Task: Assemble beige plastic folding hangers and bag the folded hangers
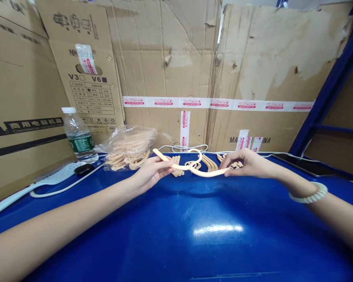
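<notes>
Blue and glossy, the table top point(194, 235) fills the near half of the view, bare between the two forearms and catching a bright glare patch near its middle, so there is plenty of open surface on this side of the hands. Both arms reach forward across it and converge toward the far part of the table. The left hand point(151, 172) is closed in a pinch on one pale cream strip point(167, 159) that angles up and to the left, and the right hand point(247, 162), with a beaded bracelet point(310, 196) on its wrist, pinches the end of a second strip point(207, 173); the two strips meet between the hands at a small loop point(195, 154), held just above the table rather than lying on it. Right behind them a few more loose cream pieces point(207, 161) lie on the blue surface. Further left sits a clear plastic bag point(129, 147) stuffed with the same cream pieces, then a water bottle point(79, 135) with a green label standing upright, a small black object point(84, 169) just in front of it and a white cable point(61, 188) curling along the left edge. On the far right a dark phone point(300, 162) lies flat near the table's edge, beside a blue metal frame point(329, 90). Cardboard sheets point(194, 58), taped together, wall off the back and left, closing in that side tightly.
</notes>
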Tool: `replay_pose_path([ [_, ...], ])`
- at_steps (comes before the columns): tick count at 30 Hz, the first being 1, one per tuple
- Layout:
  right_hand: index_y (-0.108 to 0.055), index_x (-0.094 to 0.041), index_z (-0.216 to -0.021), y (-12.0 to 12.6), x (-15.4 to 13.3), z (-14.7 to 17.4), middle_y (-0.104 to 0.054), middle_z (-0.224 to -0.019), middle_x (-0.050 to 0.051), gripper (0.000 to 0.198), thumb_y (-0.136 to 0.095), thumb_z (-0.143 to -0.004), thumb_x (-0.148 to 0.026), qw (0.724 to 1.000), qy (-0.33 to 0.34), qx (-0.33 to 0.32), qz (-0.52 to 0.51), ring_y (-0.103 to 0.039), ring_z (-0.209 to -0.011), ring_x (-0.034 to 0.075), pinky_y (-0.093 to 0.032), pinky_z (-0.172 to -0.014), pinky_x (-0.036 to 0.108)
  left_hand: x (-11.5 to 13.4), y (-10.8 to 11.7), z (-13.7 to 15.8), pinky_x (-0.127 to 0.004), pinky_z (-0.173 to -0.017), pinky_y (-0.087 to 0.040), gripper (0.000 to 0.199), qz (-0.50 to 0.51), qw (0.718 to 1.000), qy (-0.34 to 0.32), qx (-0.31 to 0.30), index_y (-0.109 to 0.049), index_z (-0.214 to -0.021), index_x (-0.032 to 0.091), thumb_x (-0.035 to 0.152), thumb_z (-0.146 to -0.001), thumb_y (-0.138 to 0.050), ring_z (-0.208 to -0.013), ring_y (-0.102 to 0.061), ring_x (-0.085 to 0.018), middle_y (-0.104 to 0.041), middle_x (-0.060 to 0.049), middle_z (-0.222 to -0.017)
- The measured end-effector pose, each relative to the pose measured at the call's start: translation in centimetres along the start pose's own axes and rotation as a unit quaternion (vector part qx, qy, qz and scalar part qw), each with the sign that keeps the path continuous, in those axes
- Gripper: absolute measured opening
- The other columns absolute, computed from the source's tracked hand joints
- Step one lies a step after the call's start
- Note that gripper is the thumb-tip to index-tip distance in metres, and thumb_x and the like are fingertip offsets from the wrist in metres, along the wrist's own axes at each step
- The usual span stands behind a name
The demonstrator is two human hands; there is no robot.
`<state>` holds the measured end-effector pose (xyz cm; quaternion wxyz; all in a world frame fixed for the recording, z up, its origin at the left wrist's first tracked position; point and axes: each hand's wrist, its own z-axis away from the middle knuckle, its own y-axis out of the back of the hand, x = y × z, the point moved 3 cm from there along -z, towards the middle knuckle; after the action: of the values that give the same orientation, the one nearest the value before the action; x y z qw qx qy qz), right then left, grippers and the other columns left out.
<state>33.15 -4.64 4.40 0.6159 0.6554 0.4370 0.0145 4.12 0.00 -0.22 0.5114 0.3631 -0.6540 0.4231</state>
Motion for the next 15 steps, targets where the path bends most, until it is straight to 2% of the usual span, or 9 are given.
replay_pose_path([
  [4,-0.072,-0.016,-0.083,1.1,0.7,0.4,-0.069,-0.087,0.006,0.026,-0.071,-0.076,-0.041,0.997,-0.002,-0.056,0.054,-0.061,-0.078,0.018,-0.046,-0.068,0.030,0.9,1.6,-0.9,-0.018,-0.068,-0.054,0.016,-0.084,0.994,-0.010,-0.072,-0.066,-0.081,0.012,0.010,-0.069,-0.077,-0.066,-0.067,-0.009,-0.073,-0.004,-0.078],
  [8,-0.073,-0.016,-0.084,0.9,1.1,0.6,-0.068,-0.079,0.004,0.026,-0.071,-0.076,-0.041,0.992,-0.023,-0.110,0.062,-0.059,-0.072,0.017,-0.043,-0.065,0.029,1.6,1.8,-0.7,-0.023,-0.068,-0.052,0.020,-0.201,0.964,-0.012,-0.172,-0.071,-0.076,0.011,0.013,-0.061,-0.083,-0.069,-0.068,-0.014,-0.073,-0.006,-0.075],
  [10,-0.074,-0.017,-0.083,0.5,0.9,0.6,-0.069,-0.079,0.004,0.025,-0.072,-0.075,-0.040,0.989,-0.013,-0.134,0.059,-0.059,-0.073,0.016,-0.042,-0.066,0.029,1.9,1.2,-0.2,-0.024,-0.072,-0.051,0.017,-0.292,0.925,-0.055,-0.235,-0.072,-0.079,0.014,0.018,-0.065,-0.081,-0.075,-0.067,-0.014,-0.073,-0.004,-0.081],
  [13,-0.074,-0.017,-0.082,-0.2,0.9,0.6,-0.070,-0.076,0.003,0.025,-0.071,-0.076,-0.041,0.983,-0.009,-0.171,0.060,-0.058,-0.070,0.016,-0.043,-0.067,0.029,2.0,0.1,0.6,-0.024,-0.073,-0.048,0.012,-0.427,0.834,-0.134,-0.323,-0.072,-0.083,0.016,0.025,-0.075,-0.075,-0.077,-0.063,-0.014,-0.071,-0.003,-0.080],
  [15,-0.074,-0.017,-0.082,-0.5,1.0,0.6,-0.070,-0.075,0.003,0.027,-0.071,-0.076,-0.043,0.979,-0.019,-0.192,0.062,-0.058,-0.069,0.015,-0.043,-0.066,0.028,1.8,-0.2,0.8,-0.023,-0.071,-0.047,0.011,-0.457,0.804,-0.149,-0.350,-0.072,-0.083,0.016,0.026,-0.078,-0.072,-0.074,-0.061,-0.013,-0.071,-0.003,-0.079],
])
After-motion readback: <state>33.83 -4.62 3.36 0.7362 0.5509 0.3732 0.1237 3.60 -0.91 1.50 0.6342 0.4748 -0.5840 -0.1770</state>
